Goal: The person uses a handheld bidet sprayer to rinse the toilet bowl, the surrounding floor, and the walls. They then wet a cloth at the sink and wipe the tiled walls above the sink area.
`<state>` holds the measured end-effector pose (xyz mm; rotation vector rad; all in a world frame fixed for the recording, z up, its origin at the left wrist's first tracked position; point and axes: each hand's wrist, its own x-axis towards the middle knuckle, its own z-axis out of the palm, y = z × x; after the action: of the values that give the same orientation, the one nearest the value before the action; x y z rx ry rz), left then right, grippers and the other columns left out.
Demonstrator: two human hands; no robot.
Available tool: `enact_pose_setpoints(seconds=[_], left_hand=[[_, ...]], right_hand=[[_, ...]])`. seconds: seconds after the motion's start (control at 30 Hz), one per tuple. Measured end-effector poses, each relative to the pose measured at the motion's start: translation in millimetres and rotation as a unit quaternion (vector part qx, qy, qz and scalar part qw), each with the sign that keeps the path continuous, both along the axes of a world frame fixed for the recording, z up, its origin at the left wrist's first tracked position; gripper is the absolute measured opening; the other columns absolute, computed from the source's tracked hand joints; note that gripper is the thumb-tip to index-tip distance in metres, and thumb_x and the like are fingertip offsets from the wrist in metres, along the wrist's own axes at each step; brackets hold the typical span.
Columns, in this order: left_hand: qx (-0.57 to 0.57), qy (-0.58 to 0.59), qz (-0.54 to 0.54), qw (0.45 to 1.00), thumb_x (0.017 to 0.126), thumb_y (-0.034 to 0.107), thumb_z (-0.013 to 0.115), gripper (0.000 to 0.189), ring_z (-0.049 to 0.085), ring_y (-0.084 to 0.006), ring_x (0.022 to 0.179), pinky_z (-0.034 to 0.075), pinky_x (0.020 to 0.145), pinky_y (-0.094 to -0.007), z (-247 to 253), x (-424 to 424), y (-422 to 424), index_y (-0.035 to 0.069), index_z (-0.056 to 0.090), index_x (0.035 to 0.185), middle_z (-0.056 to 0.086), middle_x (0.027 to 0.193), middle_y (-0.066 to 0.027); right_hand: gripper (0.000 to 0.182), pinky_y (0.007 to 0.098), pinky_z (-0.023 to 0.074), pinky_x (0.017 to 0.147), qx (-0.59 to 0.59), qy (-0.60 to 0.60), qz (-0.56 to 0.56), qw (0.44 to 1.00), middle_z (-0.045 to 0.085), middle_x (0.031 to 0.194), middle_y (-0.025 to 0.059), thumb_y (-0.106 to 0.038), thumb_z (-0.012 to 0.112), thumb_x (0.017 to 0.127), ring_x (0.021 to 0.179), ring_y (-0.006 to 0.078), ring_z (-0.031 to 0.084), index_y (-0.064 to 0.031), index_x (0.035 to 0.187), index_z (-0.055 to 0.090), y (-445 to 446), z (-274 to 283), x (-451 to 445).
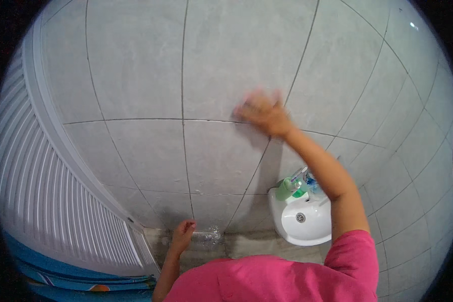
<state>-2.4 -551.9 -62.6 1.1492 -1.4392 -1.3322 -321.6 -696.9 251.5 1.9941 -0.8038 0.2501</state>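
My right hand (pixel 264 113), blurred, is at the grey wall tiles (pixel 234 49), beside a horizontal grout line. Its thumb stands apart from the fingers; the blur hides whether anything lies under the palm. Low on the left, my left hand (pixel 183 234) hangs with loosely curled fingers, and nothing shows in it. Below it on the floor (pixel 200 255), by the foot of the wall, is a wet, bubbly patch (pixel 211 237). Water drops or suds speckle the lower tiles.
A white washbasin (pixel 287 232) is under my right arm, which covers part of it. Green cups (pixel 285 188) with toothbrushes stand on its back ledge. At left are a ribbed white folding door (pixel 60 188) and a blue patterned cloth (pixel 79 287).
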Motion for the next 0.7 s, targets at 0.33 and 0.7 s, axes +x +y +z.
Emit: enact_pose_setpoints(seconds=[0.33,0.7], left_hand=[[0.032,0.01,-0.018,0.999,0.082,0.019,0.05,0.02,0.051,-0.0118,0.08,0.039,0.073,-0.025,7.2,-30.3,7.3,0.002,0.052,0.093,0.055,0.084,-0.0029],[-0.003,-0.004,-0.018,1.0,0.081,0.014,0.052,0.017,0.051,-0.0115,0.081,0.039,0.073,-0.0242,25.7,-89.8,10.6,0.001,0.052,0.092,0.056,0.084,-0.0044]], right_hand=[[0.046,0.0579,0.0067,0.094,-0.338,-0.423,-0.031,0.84,0.024,0.13,0.0141,-0.02,0.048,0.075,0.123,0.0345,0.015,-0.0227,0.12,0.039,5.4,72.8,-47.4],[0.05,0.051,0.0054,0.098,0.035,0.046,0.076,0.995,0.025,0.134,-0.0016,-0.021,0.047,0.073,0.125,0.0163,0.019,-0.0349,0.12,0.036,21.9,-19.2,-103.2]])
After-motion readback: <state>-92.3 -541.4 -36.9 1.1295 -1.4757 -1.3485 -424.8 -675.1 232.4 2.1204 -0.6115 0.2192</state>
